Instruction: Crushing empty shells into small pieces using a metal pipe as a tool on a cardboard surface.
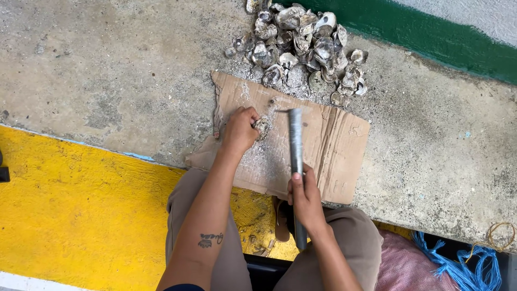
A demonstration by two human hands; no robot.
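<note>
Packaging in view: one flattened piece of brown corrugated cardboard, roughly rectangular, edges torn and creased, lying flat beneath both hands and dusted with pale grit. The left hand rests on its upper left part; the right hand is over its lower edge. A pinkish-red mesh sack lies below and to the right of the right hand, with blue cord just beside it. No labels, signs or screens are visible anywhere.

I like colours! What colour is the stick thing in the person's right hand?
The bar in the right hand is dull grey, seen in the head view.
</note>
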